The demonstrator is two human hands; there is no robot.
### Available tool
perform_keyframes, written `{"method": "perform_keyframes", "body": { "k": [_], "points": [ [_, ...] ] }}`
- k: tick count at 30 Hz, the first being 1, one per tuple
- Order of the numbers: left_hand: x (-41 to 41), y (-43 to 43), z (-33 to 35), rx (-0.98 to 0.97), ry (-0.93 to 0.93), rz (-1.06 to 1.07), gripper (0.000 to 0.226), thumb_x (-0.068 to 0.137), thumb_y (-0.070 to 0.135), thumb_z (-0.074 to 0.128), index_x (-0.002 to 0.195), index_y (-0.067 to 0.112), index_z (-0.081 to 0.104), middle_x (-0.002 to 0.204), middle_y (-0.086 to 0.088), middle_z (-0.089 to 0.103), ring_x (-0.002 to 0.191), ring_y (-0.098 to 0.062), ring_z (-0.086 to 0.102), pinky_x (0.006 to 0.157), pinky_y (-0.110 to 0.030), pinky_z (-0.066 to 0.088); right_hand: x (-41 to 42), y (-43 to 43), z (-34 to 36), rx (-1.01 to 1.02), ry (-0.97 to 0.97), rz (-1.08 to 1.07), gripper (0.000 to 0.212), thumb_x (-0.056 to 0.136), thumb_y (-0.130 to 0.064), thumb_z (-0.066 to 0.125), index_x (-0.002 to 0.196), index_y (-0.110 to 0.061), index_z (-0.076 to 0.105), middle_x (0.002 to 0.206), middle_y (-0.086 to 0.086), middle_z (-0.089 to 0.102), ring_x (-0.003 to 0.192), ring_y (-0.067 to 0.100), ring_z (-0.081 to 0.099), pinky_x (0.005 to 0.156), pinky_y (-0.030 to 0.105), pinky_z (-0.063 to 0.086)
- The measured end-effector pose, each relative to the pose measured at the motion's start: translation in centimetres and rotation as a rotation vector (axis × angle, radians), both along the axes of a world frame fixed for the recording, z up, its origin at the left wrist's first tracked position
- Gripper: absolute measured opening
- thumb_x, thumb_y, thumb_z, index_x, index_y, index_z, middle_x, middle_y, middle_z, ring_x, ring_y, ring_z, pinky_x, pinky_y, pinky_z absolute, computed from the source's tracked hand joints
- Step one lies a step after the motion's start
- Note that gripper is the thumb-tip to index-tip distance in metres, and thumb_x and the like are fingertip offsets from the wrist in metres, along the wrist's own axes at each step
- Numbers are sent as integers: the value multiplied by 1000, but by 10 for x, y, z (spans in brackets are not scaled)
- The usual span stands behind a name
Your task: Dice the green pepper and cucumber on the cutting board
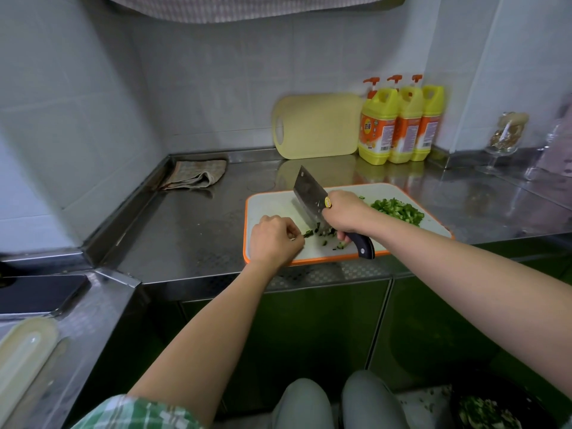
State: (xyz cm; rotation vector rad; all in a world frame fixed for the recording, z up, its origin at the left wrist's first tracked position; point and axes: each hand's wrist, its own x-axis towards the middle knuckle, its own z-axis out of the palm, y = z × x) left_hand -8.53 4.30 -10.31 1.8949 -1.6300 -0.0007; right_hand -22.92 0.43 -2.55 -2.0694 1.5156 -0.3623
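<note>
A: On the cutting board [269, 202], item one?
B: Diced green pepper [397, 210], heaped at 2 o'clock; cucumber bits [322, 235] at 6, by the cleaver [308, 193].
A: Hands?
B: Right hand [345, 212] grips cleaver handle. Left hand [274, 238] curled at 8; hold unclear.

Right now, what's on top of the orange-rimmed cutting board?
On the cutting board: diced green pepper at right, cucumber bits by the cleaver the right hand grips. Whatever the left hand covers is hidden.

My right grip [343, 213] wraps the cleaver [308, 193] handle, its blade down among cucumber bits [325, 235] on the cutting board [272, 205]. My left grip [274, 239] sits curled just beside them. Diced green pepper [399, 210] is heaped farther right.
</note>
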Motion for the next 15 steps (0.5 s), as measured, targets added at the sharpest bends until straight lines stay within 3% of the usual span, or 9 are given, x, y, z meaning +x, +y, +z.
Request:
{"method": "perform_keyframes", "body": {
  "k": [8,15],
  "points": [
    [-5,-4,-2,3,20,15,16,80,21,59,80,16,74,78,-2,68,88,-23,53,71,-37,50,11,13,-7,24,165,25,29,98,-4,36,120,8,50,53,14,55,39,22,50,40,24,44],
    [0,1,0,20,65,1,13,77,23,62,85,22,72,79,4,68,93,-19,51,76,-36,49,13,6,-17,-20,13,-27,27,99,-6,36,122,3,46,60,15,57,42,20,53,38,26,45]
  ]
}}
